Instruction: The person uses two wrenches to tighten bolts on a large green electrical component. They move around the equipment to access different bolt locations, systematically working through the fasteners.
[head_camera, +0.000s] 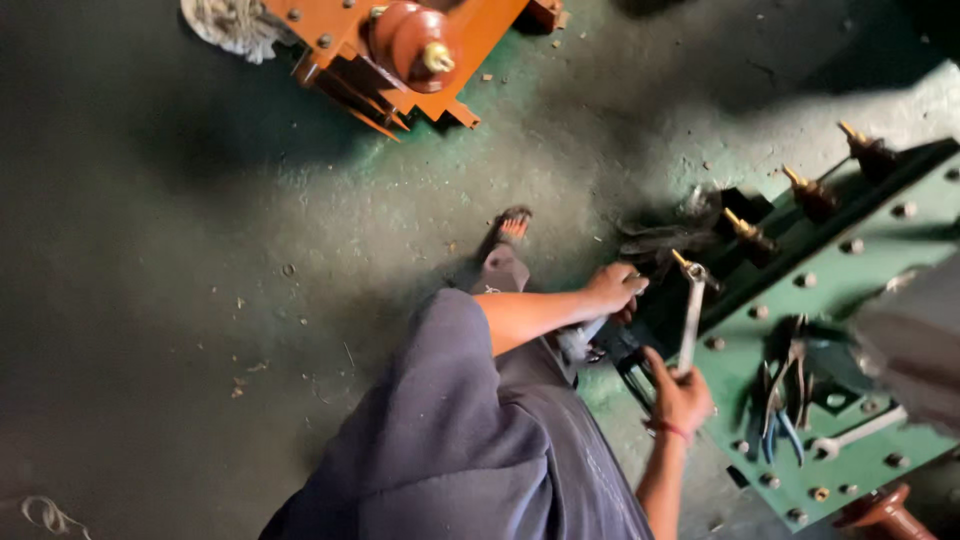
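Head view: looking steeply down at a dark, gritty concrete floor (180, 250), with the person's own body in the middle.
Far left: a loose scrap of cord (45, 515) lies on the floor near the bottom corner.
Upper left: a wad of pale rag (225, 25) sits against an orange metal unit (400, 50) with a rounded reddish-brown insulator (415, 40) tipped by a brass stud.
Centre: a grey-blue trouser leg (450, 440) fills the lower middle; beyond it, a sandalled foot (505, 245) rests on the floor.
Left hand (612, 287): reached forward and curled down, fingers closed around something dark at the edge of the green cover; what it grips is hidden in shadow.
Right hand (680, 395): fingers wrapped tight round the lower end of a silver spanner (691, 320), a red band at the wrist.
Spanner position: held nearly upright, its ring end up at a brass terminal stud (682, 260) on the near edge of the green cover; whether it sits on the stud cannot be told.
Right: a green bolted transformer cover (870, 260) runs diagonally, with a row of dark bushings (810, 195) topped in brass along its upper edge.
On the cover: blue-handled pliers (785, 425) and a second spanner (860, 432) lie just right of the right hand.
Bottom right: a reddish-brown insulator (885, 510) at the frame's edge.
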